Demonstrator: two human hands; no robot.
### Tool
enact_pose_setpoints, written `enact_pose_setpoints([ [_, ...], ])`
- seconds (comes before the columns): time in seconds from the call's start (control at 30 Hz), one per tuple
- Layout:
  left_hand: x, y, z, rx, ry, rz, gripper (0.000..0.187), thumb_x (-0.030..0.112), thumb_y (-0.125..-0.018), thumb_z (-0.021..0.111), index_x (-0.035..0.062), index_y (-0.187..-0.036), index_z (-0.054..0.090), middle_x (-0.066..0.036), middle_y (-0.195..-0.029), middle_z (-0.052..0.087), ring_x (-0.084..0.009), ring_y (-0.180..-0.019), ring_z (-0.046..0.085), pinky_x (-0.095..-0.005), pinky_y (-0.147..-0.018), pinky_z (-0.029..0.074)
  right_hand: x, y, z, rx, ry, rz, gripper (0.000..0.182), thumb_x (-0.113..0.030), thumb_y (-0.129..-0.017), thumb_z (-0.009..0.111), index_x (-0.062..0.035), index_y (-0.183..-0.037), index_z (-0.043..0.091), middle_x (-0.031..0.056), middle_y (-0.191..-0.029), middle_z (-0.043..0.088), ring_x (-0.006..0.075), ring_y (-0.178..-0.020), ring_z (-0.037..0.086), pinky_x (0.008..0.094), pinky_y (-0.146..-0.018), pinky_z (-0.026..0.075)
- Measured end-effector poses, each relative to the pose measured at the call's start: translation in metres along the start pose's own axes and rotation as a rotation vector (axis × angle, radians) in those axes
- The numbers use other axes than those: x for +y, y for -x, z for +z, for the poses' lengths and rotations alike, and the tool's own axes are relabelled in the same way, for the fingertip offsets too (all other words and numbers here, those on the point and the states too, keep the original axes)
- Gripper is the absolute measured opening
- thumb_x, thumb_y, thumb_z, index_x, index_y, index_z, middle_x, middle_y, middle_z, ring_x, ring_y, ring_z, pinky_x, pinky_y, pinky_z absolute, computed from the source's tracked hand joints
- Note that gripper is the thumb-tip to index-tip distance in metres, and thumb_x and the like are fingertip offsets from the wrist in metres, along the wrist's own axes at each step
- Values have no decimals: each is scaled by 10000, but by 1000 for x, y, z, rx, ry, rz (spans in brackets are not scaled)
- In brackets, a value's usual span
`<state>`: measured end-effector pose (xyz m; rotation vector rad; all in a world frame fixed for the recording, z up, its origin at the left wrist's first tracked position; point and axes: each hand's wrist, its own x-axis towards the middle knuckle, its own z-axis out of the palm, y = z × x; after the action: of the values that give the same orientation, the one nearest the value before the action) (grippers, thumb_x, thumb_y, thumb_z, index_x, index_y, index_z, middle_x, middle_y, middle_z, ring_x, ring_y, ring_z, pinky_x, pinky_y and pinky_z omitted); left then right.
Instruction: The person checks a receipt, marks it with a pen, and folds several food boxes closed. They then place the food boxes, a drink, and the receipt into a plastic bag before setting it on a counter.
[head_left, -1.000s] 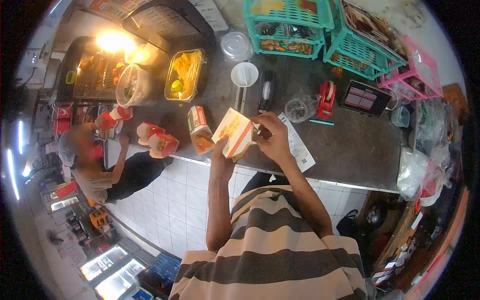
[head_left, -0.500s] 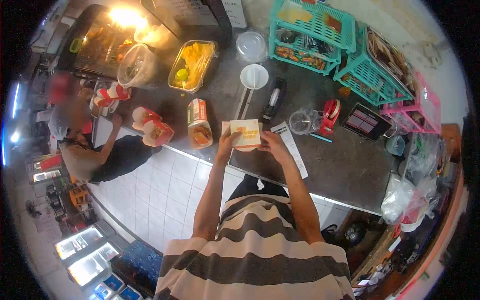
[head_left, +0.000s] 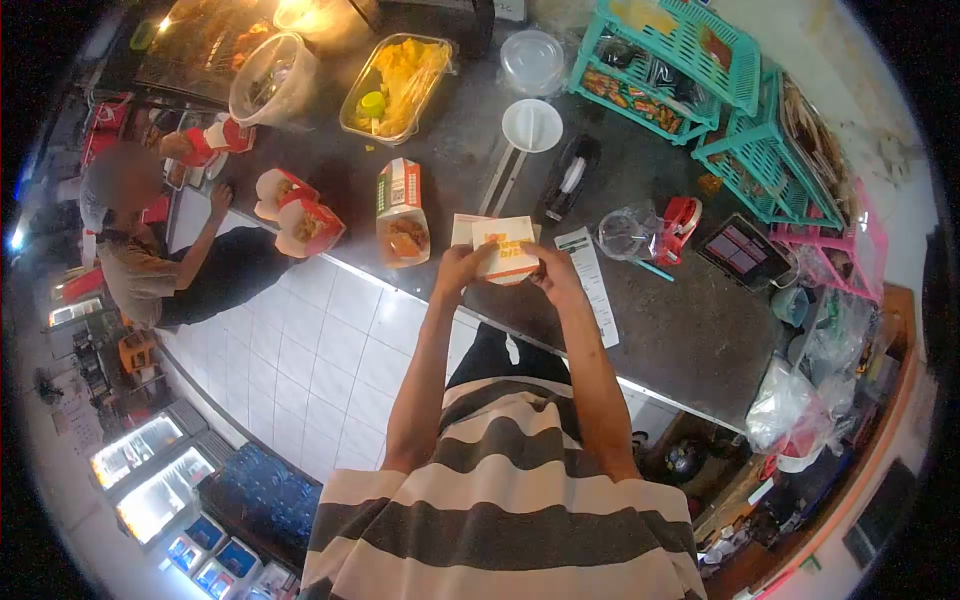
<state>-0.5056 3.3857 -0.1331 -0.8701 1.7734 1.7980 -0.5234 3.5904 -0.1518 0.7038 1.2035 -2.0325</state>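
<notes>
A white paper packet with orange and yellow print [head_left: 505,247] is held between my two hands, over the front of the dark counter. My left hand [head_left: 463,268] pinches its left side, and my right hand [head_left: 553,270] grips its right side. Another pale printed sheet [head_left: 464,228] lies partly hidden behind the packet. To the left stands an open box with fried food [head_left: 403,225]. A long paper slip [head_left: 590,283] lies just right of my right hand.
Red boxes of food [head_left: 305,228], a tray of yellow food [head_left: 397,88], a white cup [head_left: 532,126], a black stapler-like object [head_left: 572,178], a red tape dispenser [head_left: 681,228], a tablet [head_left: 743,250] and green baskets [head_left: 660,70]. Another person [head_left: 135,265] stands at left.
The view has shifted, so the counter items appear moved. The packet is now tilted, and my right hand has closed on its right edge.
</notes>
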Motion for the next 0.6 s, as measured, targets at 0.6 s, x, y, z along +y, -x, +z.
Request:
enact_pose_setpoints([
  [0.6, 40, 16, -10, -71, 200, -140, 424, 311, -847, 721, -75, -1015, 668, -98, -807, 682, -146, -693, 642, -256, -608, 470, -23, 17, 18, 330, 163, 27, 406, -452, -742, 809, -85, -840, 664, 6, -631, 613, 102, -468, 555, 227, -439, 363],
])
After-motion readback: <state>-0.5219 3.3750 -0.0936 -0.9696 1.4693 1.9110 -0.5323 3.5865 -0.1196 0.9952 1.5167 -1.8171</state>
